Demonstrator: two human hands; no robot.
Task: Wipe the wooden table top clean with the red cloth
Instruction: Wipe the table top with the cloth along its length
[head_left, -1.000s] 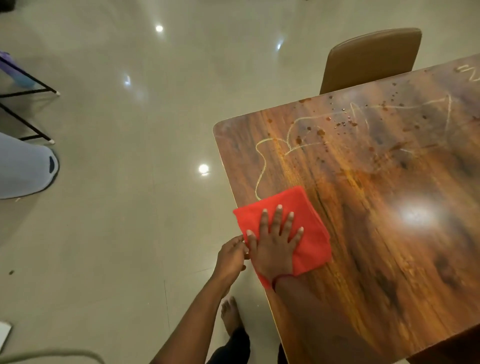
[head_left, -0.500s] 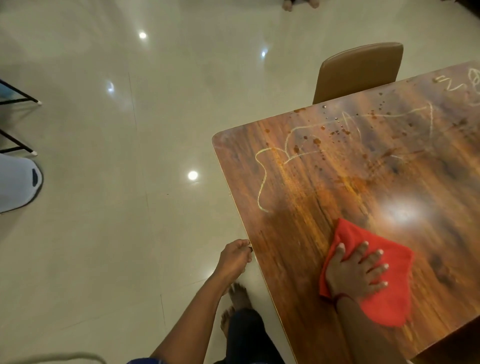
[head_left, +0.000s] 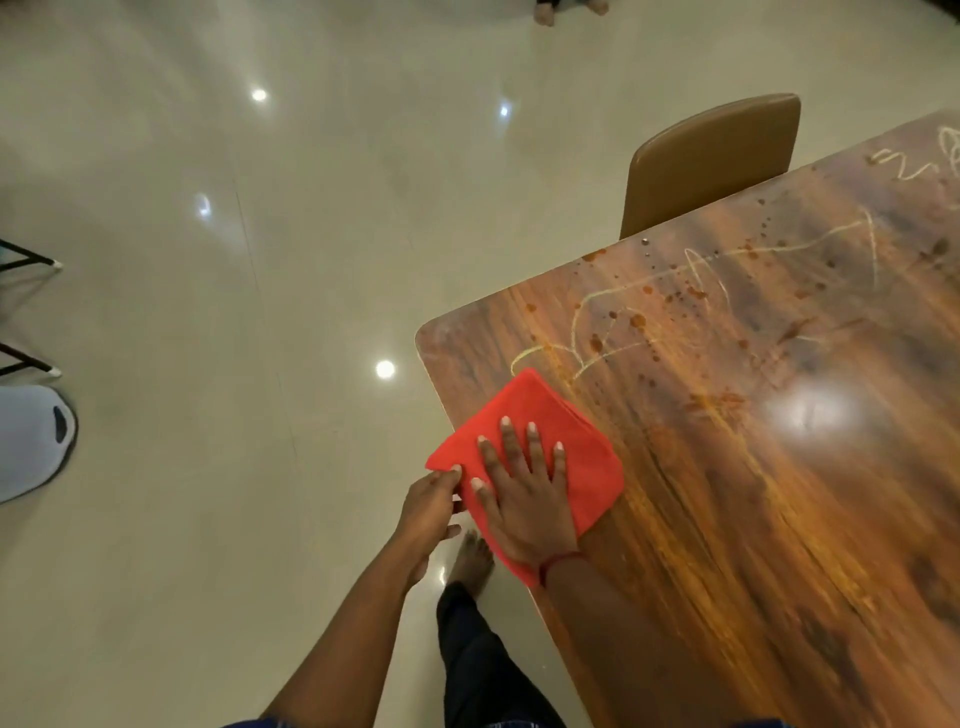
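Red cloth (head_left: 545, 415) lies folded at the left edge of the wooden table top (head_left: 753, 493), its lower-left corner overhanging the floor. My right hand (head_left: 524, 499) presses it flat, fingers spread; my left hand (head_left: 428, 506) sits off the table, fingertips touching that hanging corner, though I cannot tell whether they pinch it. Chalk-like lines (head_left: 587, 332) and brown spots (head_left: 639, 321) remain from twelve to two o'clock of the cloth. I judge the risks to be the cloth sliding off the edge, and smearing the spots if I push lightly.
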